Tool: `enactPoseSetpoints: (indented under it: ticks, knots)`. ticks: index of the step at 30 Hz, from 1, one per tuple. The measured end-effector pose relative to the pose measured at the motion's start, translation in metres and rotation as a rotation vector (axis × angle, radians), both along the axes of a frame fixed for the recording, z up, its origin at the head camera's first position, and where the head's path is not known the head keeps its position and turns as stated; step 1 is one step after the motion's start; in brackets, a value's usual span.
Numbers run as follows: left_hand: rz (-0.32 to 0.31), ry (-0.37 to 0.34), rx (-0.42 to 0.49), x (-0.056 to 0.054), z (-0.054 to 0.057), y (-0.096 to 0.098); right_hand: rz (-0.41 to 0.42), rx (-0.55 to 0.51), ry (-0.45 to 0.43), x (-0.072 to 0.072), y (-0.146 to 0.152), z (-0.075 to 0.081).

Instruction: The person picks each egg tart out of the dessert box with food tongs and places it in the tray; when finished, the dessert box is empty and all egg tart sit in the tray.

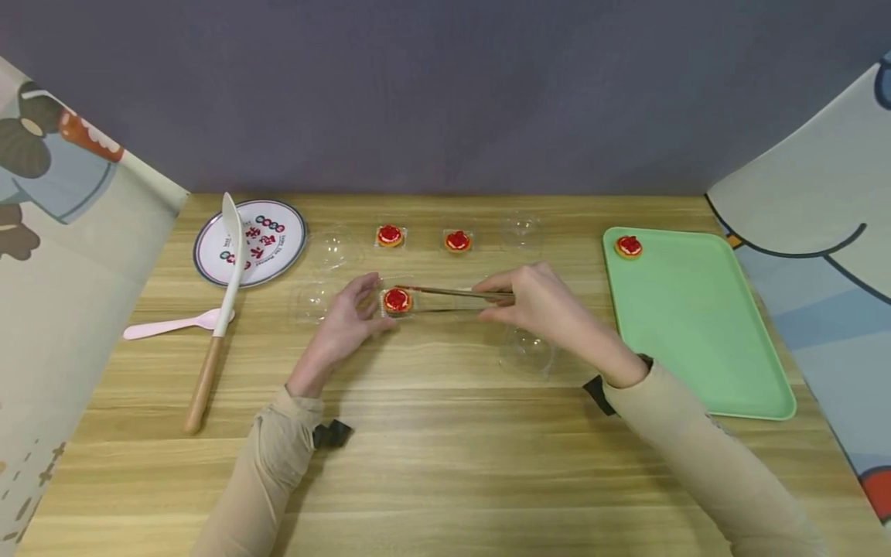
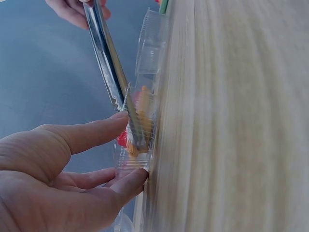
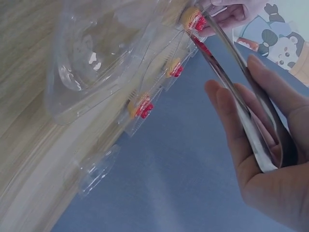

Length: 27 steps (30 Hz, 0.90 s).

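My left hand (image 1: 346,316) pinches the edge of a small clear plastic box (image 2: 130,163), thumb on one side and fingers on the other. Inside it sits a tart (image 1: 397,301) with a red topping and a pale crust. Metal tongs (image 3: 263,96) lie in the grip of my right hand (image 1: 532,298), thumb against one arm and fingers round the other. Their tips reach into the box from the right, with one arm along each side of the tart. In the left wrist view, a tong tip overlaps the tart's crust.
Behind are two boxed tarts (image 1: 390,236) (image 1: 457,241). Several clear boxes surround the hands, one (image 1: 529,352) below the right. A green tray (image 1: 703,340) bears another tart (image 1: 629,247). At left, a ladle (image 1: 231,298) overlaps a patterned plate (image 1: 285,240) and pink spoon (image 1: 160,328).
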<state>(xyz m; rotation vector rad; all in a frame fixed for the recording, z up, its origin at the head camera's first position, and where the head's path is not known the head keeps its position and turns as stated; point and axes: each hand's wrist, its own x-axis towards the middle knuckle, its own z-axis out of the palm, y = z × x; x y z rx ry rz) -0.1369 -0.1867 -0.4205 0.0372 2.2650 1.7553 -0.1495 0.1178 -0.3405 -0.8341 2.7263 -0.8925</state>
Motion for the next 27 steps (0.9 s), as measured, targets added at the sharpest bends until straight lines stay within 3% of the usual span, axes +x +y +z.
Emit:
enactPoseSetpoints:
  ticks: [14, 27]
  knots:
    - [-0.006, 0.006, -0.011, 0.0004, 0.0009, -0.0003, 0.001, 0.032, -0.029, -0.0032, -0.0041, 0.0033]
    - [-0.006, 0.015, -0.008, 0.0001, -0.0028, -0.0013, -0.032, -0.05, -0.021, 0.0014, 0.0048, -0.0025]
